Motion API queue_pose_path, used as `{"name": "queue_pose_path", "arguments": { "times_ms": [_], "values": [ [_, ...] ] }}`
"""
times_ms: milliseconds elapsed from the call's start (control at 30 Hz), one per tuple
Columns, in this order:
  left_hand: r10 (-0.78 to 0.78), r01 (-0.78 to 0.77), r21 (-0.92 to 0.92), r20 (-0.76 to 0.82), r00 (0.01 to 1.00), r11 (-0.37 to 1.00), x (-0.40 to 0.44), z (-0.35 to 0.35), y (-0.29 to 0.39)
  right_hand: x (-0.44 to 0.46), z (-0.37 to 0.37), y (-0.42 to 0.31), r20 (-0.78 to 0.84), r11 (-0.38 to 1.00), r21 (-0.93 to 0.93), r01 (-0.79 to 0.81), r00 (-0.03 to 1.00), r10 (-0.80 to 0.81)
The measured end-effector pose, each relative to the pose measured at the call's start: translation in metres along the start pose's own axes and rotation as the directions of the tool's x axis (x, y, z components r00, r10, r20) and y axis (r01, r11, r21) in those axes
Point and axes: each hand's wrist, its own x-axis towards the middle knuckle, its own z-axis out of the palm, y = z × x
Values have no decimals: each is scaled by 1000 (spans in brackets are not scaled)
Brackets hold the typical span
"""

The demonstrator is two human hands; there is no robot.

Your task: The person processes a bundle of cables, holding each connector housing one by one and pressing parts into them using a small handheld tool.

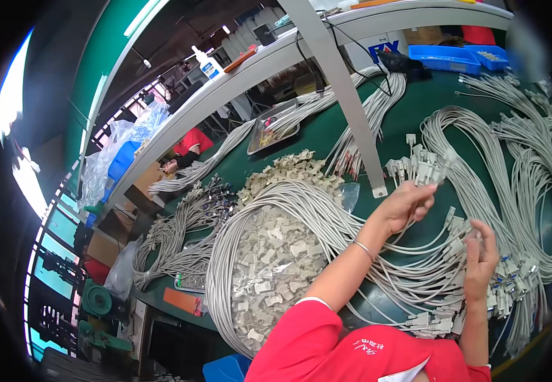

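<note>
My left hand (411,207), a bangle on its wrist, is closed with thumb and fingers pinched together on a grey cable. Just beyond its fingertips is a cluster of pale grey cable connectors (425,164), partly blurred. Lower right, my right hand (481,260) is raised with bent fingers and thumb apart, nothing visible in it. Close to its fingertips lie more connectors (455,234) on cable ends. A thick looped bundle of grey cables (301,197) curves from the left toward both hands. Further connector ends (432,323) lie below the hands.
A clear bag of beige plastic pieces (276,254) sits inside the cable loop, with a loose heap (292,172) behind. Cable coils (473,146) cover the right side. A metal post (346,95) rises from the green table. Blue trays (444,58) stand behind. Another person's red sleeve (194,141) shows far left.
</note>
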Motion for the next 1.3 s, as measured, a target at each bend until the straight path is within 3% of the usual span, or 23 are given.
{"name": "queue_pose_path", "arguments": {
  "times_ms": [67, 100, 167, 200, 267, 300, 400, 433, 500, 533, 600, 633, 667, 733, 800, 867, 933, 1000, 1067, 1167, 1233, 1267, 1300],
  "values": [
    [25, -57, 199, 158, 987, 978, -8, 14, 7, 2, 0, -3, -19, 999, -32, -10, 1000, 10],
    [5, -76, 385, 182, 983, 920, -14, 23, 13, 6, 1, -1, -10, 999, -36, -11, 1000, 11],
    [42, -205, 531, 304, 952, 822, -20, 39, 12, 17, 8, 3, -218, 967, -53, 248, 943, -253],
    [24, -210, 551, 325, 945, 807, -22, 43, 10, 17, 7, -3, -237, 978, 170, 123, 968, -81],
    [67, -313, 590, 400, 914, 744, -22, 42, 0, 21, 3, -22, -235, 901, 431, -45, 959, 160],
    [94, -353, 563, 437, 895, 747, -22, 40, -8, 24, -9, -10, -189, 899, 433, -57, 970, 153],
    [100, -246, 441, 329, 939, 863, -28, 41, -6, 26, -18, -2, -147, 913, 376, -159, 962, 228],
    [293, -346, 371, 193, 936, 862, -23, 46, -11, 26, -17, -2, -145, 915, 369, -163, 962, 230],
    [515, -494, 526, 119, 849, 692, -12, 43, -9, 27, -7, -1, -145, 942, 291, -165, 966, 214],
    [523, -464, 646, 116, 845, 607, -17, 52, 1, 27, 6, -17, -172, 943, 286, -173, 958, 228],
    [568, -571, 572, 209, 796, 589, -19, 69, 0, 26, 11, -12, -154, 962, 242, -129, 973, 170],
    [567, -549, 564, 166, 807, 617, -16, 73, -5, 25, 12, -10, -136, 976, 204, -77, 985, 106],
    [567, -549, 563, 166, 807, 617, -16, 71, -6, 25, 13, -21, -109, 970, 211, -119, 984, 144],
    [278, -288, 183, 77, 958, 940, -16, 64, -10, 31, 14, -5, -116, 978, 190, -91, 987, 114],
    [252, -264, 128, 105, 962, 956, -9, 53, -24, 35, 11, 1, -126, 985, 160, -70, 988, 91],
    [194, -207, 150, 101, 976, 967, -8, 48, -30, 39, 12, 2, -110, 992, -113, 56, 992, -69],
    [230, -238, 134, 76, 970, 962, -6, 48, -36, 40, 5, 4, -82, 988, -142, 58, 994, -70],
    [266, -271, 113, 51, 963, 956, -5, 47, -38, 39, -2, 7, 9, 966, 50, -255, 967, 255],
    [243, -247, 94, 54, 969, 964, -6, 47, -41, 36, 1, 7, 6, 955, 64, -289, 957, 289],
    [250, -254, 86, 58, 966, 963, -2, 45, -50, 34, 3, 8, -48, 981, -23, -190, 981, 189],
    [277, -282, 97, 63, 959, 955, -1, 44, -53, 34, -2, 3, 28, 929, -2, -369, 929, 369],
    [240, -241, 29, 9, 971, 970, -2, 43, -51, 36, 2, 2, 23, 931, -3, -365, 931, 365],
    [199, -201, -40, -45, 979, 979, -4, 41, -50, 37, 9, 1, -41, 985, -137, -101, 995, 96]
  ]
}}
